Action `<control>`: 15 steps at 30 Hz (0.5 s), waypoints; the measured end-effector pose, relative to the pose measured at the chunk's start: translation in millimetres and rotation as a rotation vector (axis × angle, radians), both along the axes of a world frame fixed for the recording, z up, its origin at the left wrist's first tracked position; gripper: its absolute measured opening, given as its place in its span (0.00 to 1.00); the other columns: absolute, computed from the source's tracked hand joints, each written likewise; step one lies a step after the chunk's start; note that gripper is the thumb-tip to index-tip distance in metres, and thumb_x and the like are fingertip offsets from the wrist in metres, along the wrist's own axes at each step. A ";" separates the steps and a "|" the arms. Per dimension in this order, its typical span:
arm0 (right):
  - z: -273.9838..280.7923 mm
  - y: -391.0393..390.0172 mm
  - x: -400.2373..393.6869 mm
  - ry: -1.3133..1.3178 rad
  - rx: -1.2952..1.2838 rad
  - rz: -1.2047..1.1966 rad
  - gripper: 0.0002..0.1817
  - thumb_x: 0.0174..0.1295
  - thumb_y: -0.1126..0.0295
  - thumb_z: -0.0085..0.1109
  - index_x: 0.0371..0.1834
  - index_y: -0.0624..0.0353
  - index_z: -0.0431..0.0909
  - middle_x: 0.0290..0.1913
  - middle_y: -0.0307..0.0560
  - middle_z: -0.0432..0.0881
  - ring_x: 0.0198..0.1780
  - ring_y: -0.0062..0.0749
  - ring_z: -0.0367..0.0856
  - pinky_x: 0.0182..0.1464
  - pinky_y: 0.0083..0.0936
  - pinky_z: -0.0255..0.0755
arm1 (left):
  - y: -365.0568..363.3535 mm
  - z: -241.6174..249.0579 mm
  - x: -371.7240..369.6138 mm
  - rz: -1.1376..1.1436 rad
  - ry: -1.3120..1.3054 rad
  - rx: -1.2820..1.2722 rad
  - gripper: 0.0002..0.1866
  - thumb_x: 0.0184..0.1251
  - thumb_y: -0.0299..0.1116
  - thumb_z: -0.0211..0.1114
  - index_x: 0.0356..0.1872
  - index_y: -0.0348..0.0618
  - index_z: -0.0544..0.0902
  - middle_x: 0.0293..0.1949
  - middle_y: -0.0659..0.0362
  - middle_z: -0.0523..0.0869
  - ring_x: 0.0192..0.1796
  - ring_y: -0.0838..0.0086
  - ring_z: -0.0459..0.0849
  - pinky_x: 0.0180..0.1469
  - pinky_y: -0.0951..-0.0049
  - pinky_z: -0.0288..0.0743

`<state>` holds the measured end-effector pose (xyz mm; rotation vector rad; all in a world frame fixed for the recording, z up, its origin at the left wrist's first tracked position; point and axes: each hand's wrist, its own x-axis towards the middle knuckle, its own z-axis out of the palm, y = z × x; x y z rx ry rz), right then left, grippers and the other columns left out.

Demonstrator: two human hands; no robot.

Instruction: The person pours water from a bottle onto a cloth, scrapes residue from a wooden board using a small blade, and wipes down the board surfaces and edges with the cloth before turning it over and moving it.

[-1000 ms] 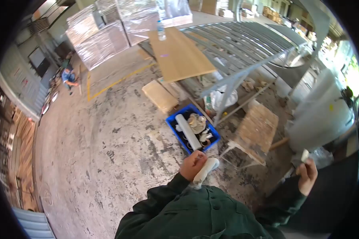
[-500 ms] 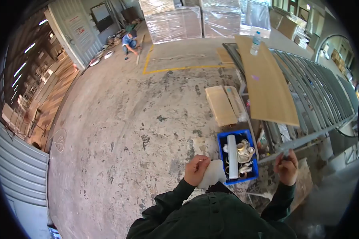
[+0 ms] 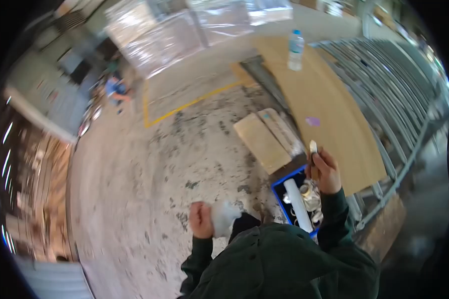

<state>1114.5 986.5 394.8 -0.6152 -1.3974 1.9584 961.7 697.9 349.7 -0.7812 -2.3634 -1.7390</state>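
My left hand (image 3: 201,220) is closed on a thin whitish, translucent sheet (image 3: 225,217) that hangs beside it over the floor. My right hand (image 3: 328,172) grips a small slim object with a pale tip (image 3: 313,146), too blurred to name, above the right edge of the blue crate (image 3: 279,196). In that crate lie a long pale roll (image 3: 298,204) and several whitish and tan items (image 3: 312,198), some of them ring-shaped. Just beyond the right hand is the brown board (image 3: 341,134).
A metal-barred rack (image 3: 379,89) supports the board, on which stand a water bottle (image 3: 295,51) and a purple patch (image 3: 313,121). Cardboard pieces (image 3: 264,142) lie beside the crate. Wrapped stacks (image 3: 164,42) stand behind; another person (image 3: 116,89) crouches at far left.
My view has turned and tilted. My right hand has moved up from beside the rack's lower edge to above the crate and board. My left hand, still holding the sheet, has shifted left.
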 end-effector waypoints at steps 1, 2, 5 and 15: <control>-0.7 17.8 -5.8 -0.037 0.054 -0.072 0.10 0.62 0.69 0.45 0.36 0.64 0.72 0.21 0.40 0.73 0.19 0.19 0.68 0.22 0.14 0.60 | 3.8 -19.1 -22.7 -0.012 0.032 0.014 0.03 0.60 0.26 0.52 0.31 0.37 0.73 0.22 0.61 0.74 0.24 0.82 0.69 0.27 0.81 0.65; 0.3 35.6 -9.3 -0.076 0.107 -0.151 0.09 0.62 0.69 0.45 0.36 0.63 0.72 0.23 0.38 0.73 0.21 0.18 0.69 0.24 0.14 0.62 | 12.9 -24.1 -38.1 -0.002 -0.115 0.028 0.03 0.60 0.26 0.52 0.31 0.38 0.73 0.21 0.62 0.72 0.24 0.82 0.68 0.27 0.81 0.64; -2.8 86.0 -11.9 -0.154 0.200 -0.417 0.09 0.61 0.69 0.46 0.37 0.62 0.73 0.24 0.35 0.73 0.23 0.16 0.69 0.27 0.14 0.64 | 46.3 -46.7 -105.4 -0.130 -0.297 0.121 0.07 0.64 0.31 0.50 0.29 0.39 0.71 0.21 0.66 0.69 0.25 0.84 0.66 0.29 0.83 0.61; -91.7 188.2 -50.1 -0.703 0.432 -0.920 0.10 0.53 0.74 0.54 0.38 0.60 0.79 0.25 0.36 0.77 0.24 0.18 0.70 0.29 0.16 0.66 | 286.9 -15.1 -310.1 -0.854 -0.278 -0.019 0.07 0.64 0.31 0.52 0.30 0.39 0.71 0.23 0.65 0.70 0.26 0.83 0.66 0.28 0.83 0.62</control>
